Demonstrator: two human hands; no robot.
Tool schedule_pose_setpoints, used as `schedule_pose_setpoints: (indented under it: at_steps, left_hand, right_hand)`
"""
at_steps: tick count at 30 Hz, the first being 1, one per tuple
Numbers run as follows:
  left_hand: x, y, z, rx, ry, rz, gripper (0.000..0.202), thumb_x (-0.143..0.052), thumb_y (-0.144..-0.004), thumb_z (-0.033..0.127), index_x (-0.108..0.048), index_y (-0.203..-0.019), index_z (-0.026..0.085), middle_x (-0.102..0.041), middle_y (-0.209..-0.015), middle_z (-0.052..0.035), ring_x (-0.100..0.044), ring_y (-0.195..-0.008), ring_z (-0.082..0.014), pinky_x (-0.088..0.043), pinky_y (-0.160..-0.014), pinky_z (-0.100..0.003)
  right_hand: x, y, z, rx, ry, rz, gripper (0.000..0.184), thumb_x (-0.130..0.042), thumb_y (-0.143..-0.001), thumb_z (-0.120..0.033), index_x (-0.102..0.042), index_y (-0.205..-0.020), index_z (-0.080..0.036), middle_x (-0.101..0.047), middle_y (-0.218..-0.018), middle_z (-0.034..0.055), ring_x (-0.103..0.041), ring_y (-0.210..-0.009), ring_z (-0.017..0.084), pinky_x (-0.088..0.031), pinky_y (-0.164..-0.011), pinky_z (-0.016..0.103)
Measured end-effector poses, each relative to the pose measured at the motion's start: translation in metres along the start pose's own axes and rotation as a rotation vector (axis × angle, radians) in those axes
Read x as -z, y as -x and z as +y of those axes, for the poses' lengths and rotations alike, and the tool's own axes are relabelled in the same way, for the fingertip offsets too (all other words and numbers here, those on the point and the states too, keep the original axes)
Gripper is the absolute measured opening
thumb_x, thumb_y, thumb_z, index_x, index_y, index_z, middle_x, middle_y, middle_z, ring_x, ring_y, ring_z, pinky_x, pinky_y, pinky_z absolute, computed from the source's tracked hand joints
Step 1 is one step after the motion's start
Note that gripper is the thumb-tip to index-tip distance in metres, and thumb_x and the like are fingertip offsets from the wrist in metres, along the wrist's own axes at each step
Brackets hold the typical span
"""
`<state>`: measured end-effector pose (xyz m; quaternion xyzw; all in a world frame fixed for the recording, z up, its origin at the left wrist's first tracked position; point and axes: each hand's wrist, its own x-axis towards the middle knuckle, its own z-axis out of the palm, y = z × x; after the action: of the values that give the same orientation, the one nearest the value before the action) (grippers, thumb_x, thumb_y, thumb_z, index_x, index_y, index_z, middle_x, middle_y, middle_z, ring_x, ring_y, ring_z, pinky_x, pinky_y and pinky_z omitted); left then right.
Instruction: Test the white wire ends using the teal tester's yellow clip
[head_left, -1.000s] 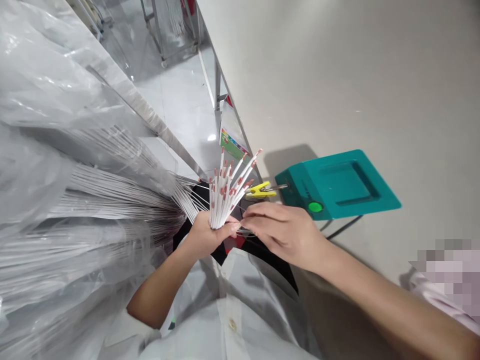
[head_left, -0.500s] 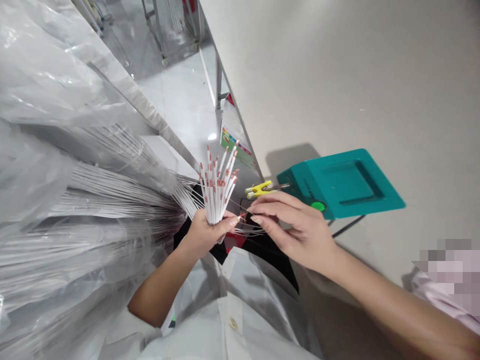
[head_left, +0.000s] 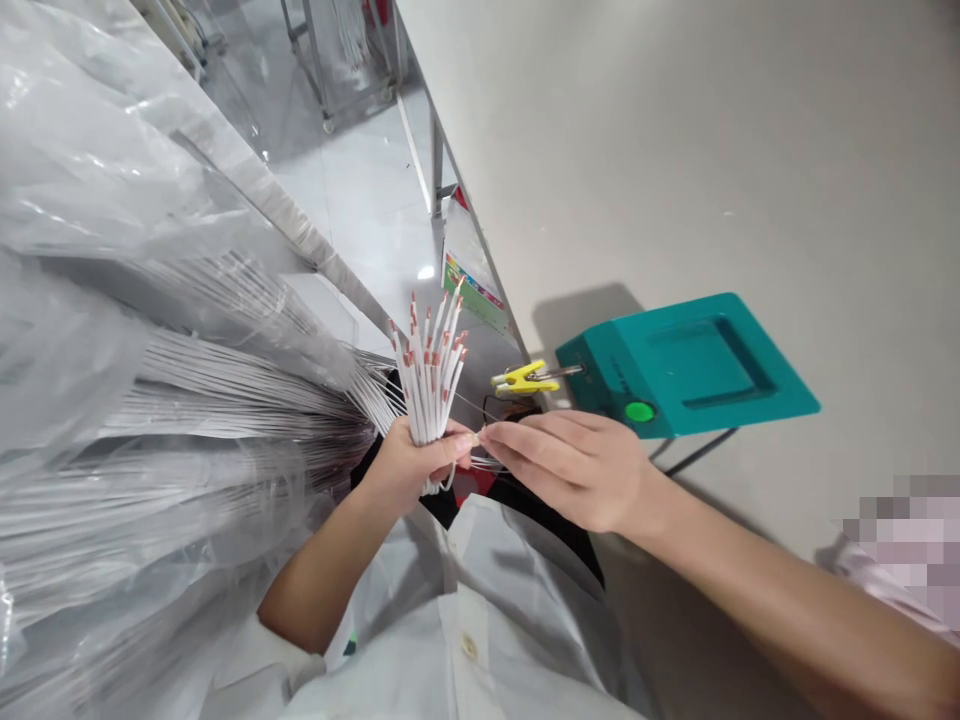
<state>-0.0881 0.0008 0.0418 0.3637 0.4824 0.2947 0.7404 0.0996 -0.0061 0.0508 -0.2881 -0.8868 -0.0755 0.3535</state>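
Note:
My left hand (head_left: 411, 467) is closed round a bundle of thin white rods with red tips (head_left: 429, 372), which fans upward from the fist. My right hand (head_left: 571, 466) reaches in from the right, its fingertips pinched at the base of the bundle next to my left thumb. Thin wires (head_left: 491, 462) run under the fingers there. Just above my right hand a yellow clip (head_left: 523, 377) sits at the left side of a teal box with a green button (head_left: 679, 365).
Large clear plastic bags holding many long white rods (head_left: 150, 400) fill the left side. The teal box stands on a pale table (head_left: 675, 170). A metal rack on wheels (head_left: 337, 60) stands on the shiny floor behind. A pixelated patch lies at the lower right.
The bundle has swung from leaning right to nearly upright and closed up. My right hand drew back a little, then returned to pinch at the bundle's base.

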Motion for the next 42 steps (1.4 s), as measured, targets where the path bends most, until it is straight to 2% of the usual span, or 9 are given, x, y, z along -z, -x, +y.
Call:
schedule_pose_setpoints:
  at_steps: [4,9,15,22,26,31,37,40,42]
  left_hand:
    - [-0.002,0.0,0.004,0.009,0.076,-0.012,0.022,-0.07,-0.064,0.03,-0.06,-0.062,0.011,-0.051,-0.049,0.0031,-0.031,-0.036,-0.0022,-0.018,-0.038,-0.021]
    - [0.0,-0.001,0.004,-0.002,0.093,0.014,0.02,-0.07,-0.065,0.029,-0.059,-0.064,0.012,-0.053,-0.051,0.0033,-0.031,-0.036,-0.0018,-0.017,-0.038,-0.021]
    - [-0.001,0.0,-0.001,-0.004,0.002,0.03,0.024,-0.071,-0.067,0.034,-0.062,-0.069,0.012,-0.054,-0.053,0.0021,-0.034,-0.039,-0.0033,-0.022,-0.039,-0.021]
    - [0.007,0.001,-0.003,-0.066,-0.115,-0.153,0.027,-0.071,-0.068,0.039,-0.064,-0.064,0.012,-0.053,-0.051,0.0017,-0.037,-0.04,-0.0042,-0.025,-0.039,-0.021]
    - [0.009,0.001,-0.003,-0.064,-0.045,-0.201,0.027,-0.071,-0.068,0.039,-0.065,-0.064,0.013,-0.049,-0.048,0.0027,-0.036,-0.04,-0.0044,-0.023,-0.04,-0.021]
    - [0.006,-0.001,-0.006,-0.02,0.061,-0.149,0.031,-0.073,-0.062,0.042,-0.062,-0.063,0.014,-0.056,-0.054,-0.0002,-0.038,-0.042,-0.0056,-0.025,-0.04,-0.021]
    - [0.001,-0.003,-0.01,-0.04,0.154,-0.081,0.028,-0.072,-0.062,0.039,-0.059,-0.063,0.015,-0.056,-0.054,0.0016,-0.033,-0.039,-0.0036,-0.024,-0.04,-0.021]
    - [-0.001,-0.004,-0.011,-0.045,0.171,-0.059,0.026,-0.072,-0.063,0.037,-0.059,-0.063,0.015,-0.056,-0.053,0.0018,-0.034,-0.04,-0.0038,-0.025,-0.04,-0.021]
    - [-0.004,-0.004,-0.012,-0.051,0.152,-0.033,0.023,-0.071,-0.065,0.035,-0.062,-0.068,0.014,-0.057,-0.055,0.0016,-0.036,-0.041,-0.0043,-0.026,-0.041,-0.021]
  right_hand:
    - [-0.003,0.007,0.001,0.042,-0.007,0.041,0.02,-0.056,-0.08,-0.005,-0.064,-0.087,-0.022,-0.072,-0.088,0.003,-0.064,-0.068,0.015,-0.053,-0.056,0.027]
    - [-0.003,0.008,-0.002,-0.224,-0.125,0.047,0.017,-0.059,-0.079,-0.011,-0.063,-0.092,-0.021,-0.069,-0.088,0.0057,-0.066,-0.075,0.016,-0.056,-0.064,0.028]
    - [0.005,-0.01,-0.002,-0.552,-0.463,0.03,0.015,-0.056,-0.083,-0.016,-0.065,-0.094,-0.021,-0.066,-0.094,0.0086,-0.064,-0.086,0.018,-0.054,-0.074,0.031]
    - [0.001,-0.016,0.01,-0.483,-0.851,-0.2,0.011,-0.058,-0.084,-0.02,-0.068,-0.08,-0.019,-0.065,-0.08,0.0036,-0.061,-0.071,0.01,-0.05,-0.065,0.023]
    - [-0.006,-0.011,0.003,-0.542,-0.937,-0.068,0.009,-0.059,-0.083,-0.019,-0.067,-0.082,-0.019,-0.063,-0.079,0.0036,-0.06,-0.069,0.009,-0.05,-0.063,0.023]
    - [-0.017,-0.008,-0.013,-0.849,-1.089,0.109,0.014,-0.064,-0.08,-0.03,-0.068,-0.075,-0.019,-0.064,-0.077,0.0046,-0.062,-0.069,0.012,-0.052,-0.062,0.025]
    - [-0.028,-0.007,-0.02,-1.097,-1.219,0.17,0.017,-0.07,-0.073,-0.037,-0.072,-0.072,-0.021,-0.067,-0.076,0.0041,-0.063,-0.072,0.014,-0.054,-0.068,0.028]
    - [-0.03,-0.005,-0.022,-1.095,-1.15,0.216,0.014,-0.067,-0.076,-0.033,-0.071,-0.073,-0.02,-0.067,-0.076,0.0037,-0.063,-0.07,0.014,-0.054,-0.064,0.027]
    - [-0.03,-0.004,-0.023,-1.014,-0.958,0.249,0.009,-0.064,-0.078,-0.025,-0.07,-0.075,-0.02,-0.067,-0.076,0.0035,-0.063,-0.07,0.013,-0.053,-0.064,0.026]
